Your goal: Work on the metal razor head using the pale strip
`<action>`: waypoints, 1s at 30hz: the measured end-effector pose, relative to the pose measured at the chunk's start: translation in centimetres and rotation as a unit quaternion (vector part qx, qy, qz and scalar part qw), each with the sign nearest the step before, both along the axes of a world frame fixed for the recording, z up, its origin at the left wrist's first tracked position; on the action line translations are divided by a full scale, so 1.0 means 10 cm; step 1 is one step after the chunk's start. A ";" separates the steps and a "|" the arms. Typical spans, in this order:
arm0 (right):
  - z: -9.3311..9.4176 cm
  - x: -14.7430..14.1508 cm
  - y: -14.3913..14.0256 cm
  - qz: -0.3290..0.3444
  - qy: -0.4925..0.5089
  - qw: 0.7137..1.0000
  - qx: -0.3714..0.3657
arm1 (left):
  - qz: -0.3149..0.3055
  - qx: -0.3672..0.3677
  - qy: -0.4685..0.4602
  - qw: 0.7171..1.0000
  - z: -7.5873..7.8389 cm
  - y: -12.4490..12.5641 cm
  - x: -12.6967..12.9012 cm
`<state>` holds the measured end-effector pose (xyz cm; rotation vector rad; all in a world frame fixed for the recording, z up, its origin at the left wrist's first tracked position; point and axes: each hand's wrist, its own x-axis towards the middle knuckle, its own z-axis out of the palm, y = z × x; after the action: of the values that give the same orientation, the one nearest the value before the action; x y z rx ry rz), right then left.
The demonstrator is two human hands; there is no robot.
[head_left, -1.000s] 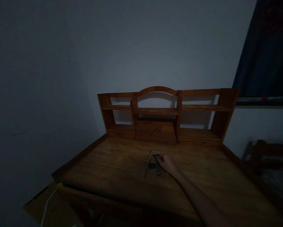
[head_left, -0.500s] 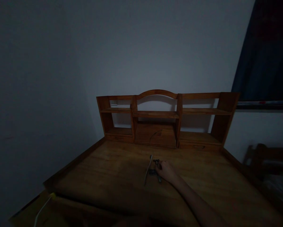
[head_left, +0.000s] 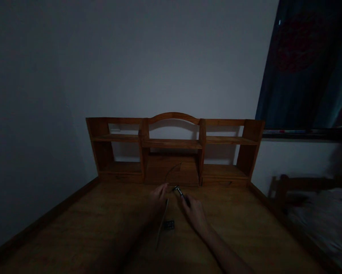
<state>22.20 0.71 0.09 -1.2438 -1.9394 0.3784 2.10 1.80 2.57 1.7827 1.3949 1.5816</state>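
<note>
Now, right hand (head_left: 196, 212) firmly around razor (head_left: 180, 191), any lettering unreadable; left hand (head_left: 157, 196) blurred, grip unclear.

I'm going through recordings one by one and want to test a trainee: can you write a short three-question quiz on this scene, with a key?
1. True or false: as pictured, the dark rectangular piece lies right of the thin stick.
2. What does the right grip hold? A) the thin stick; B) the razor; C) the dark rectangular piece.
3. Fill in: the left grip is nearest the razor's ____.
Key: 1 true; 2 B; 3 head.
</note>
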 end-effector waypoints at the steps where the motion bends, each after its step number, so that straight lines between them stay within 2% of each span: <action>1: -0.02 0.01 0.03 0.007 0.038 0.999 -0.001 | -0.008 0.001 -0.016 1.000 -0.04 -0.01 0.00; 3: -0.03 0.01 0.08 0.030 0.104 0.994 -0.008 | -0.045 -0.016 -0.068 0.997 -0.10 -0.01 0.03; 5: -0.02 0.00 0.10 0.065 0.151 0.986 -0.013 | -0.112 -0.064 -0.161 0.979 -0.18 0.03 0.07; 7: -0.01 -0.01 0.09 0.094 0.171 0.981 -0.016 | -0.179 -0.118 -0.281 0.935 -0.29 0.08 0.13; 9: 0.00 -0.03 0.07 0.111 0.165 0.980 -0.011 | -0.214 -0.162 -0.354 0.896 -0.37 0.12 0.16; 11: 0.00 -0.06 0.04 0.121 0.150 0.981 0.001 | -0.222 -0.175 -0.380 0.881 -0.41 0.12 0.18; 18: 0.01 -0.09 -0.05 0.145 0.112 0.983 0.023 | -0.248 -0.175 -0.374 0.877 -0.29 0.03 0.16; 23: 0.02 -0.09 -0.08 0.152 0.095 0.983 0.025 | -0.252 -0.180 -0.391 0.867 -0.37 0.06 0.14; 26: 0.00 -0.10 -0.06 0.145 0.118 0.982 0.012 | -0.262 -0.201 -0.439 0.836 -0.45 0.12 0.07; 30: 0.00 -0.10 -0.03 0.134 0.180 0.974 -0.025 | -0.304 -0.240 -0.515 0.765 -0.46 0.17 -0.03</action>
<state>21.19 0.40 0.10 -0.8703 -1.7881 0.7419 1.84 3.47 -2.08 0.6640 0.4960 1.2805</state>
